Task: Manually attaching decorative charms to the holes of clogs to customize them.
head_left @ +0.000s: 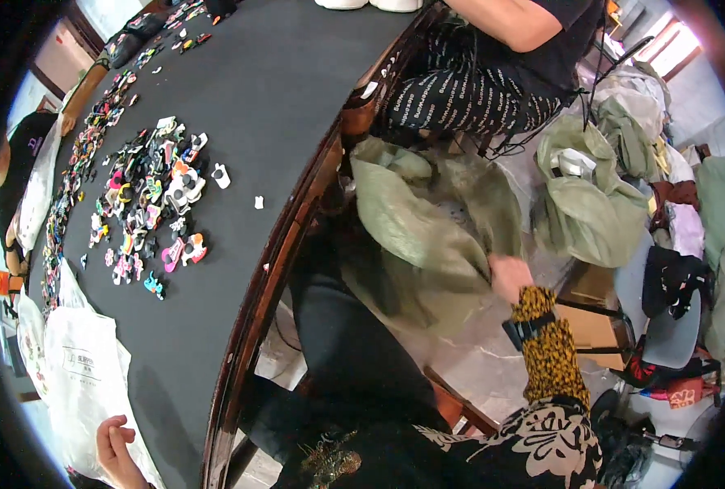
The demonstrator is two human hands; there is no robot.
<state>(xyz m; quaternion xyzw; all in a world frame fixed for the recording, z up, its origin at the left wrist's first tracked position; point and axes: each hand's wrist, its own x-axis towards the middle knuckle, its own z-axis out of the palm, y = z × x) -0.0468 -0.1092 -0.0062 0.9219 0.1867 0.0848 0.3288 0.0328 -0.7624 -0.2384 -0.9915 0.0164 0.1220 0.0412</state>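
Note:
My right hand (pixel 511 279) reaches down past the table's right side, its fingers closed on the rim of a green woven sack (pixel 407 224). The sack stands open-mouthed beside my knee; its inside is mostly shadowed and a little blurred. At the lower left, my left hand (pixel 116 450) is raised at the table with its fingers loosely bent and nothing seen in them. Close by it lies a white plastic bag (pixel 81 346) with printing on it. Farther up the table spreads a pile of small colourful rubbery charms (pixel 154 196), a blue one (pixel 154 284) at its near end.
The dark table (pixel 273 90) has a wooden edge (pixel 285 236). More charms (pixel 81 175) line its far left side, where another person (pixel 28 163) stands. A seated person (pixel 476 90) is at the top right. A second green sack (pixel 586 196) and a cloth-laden chair (pixel 672 326) stand right.

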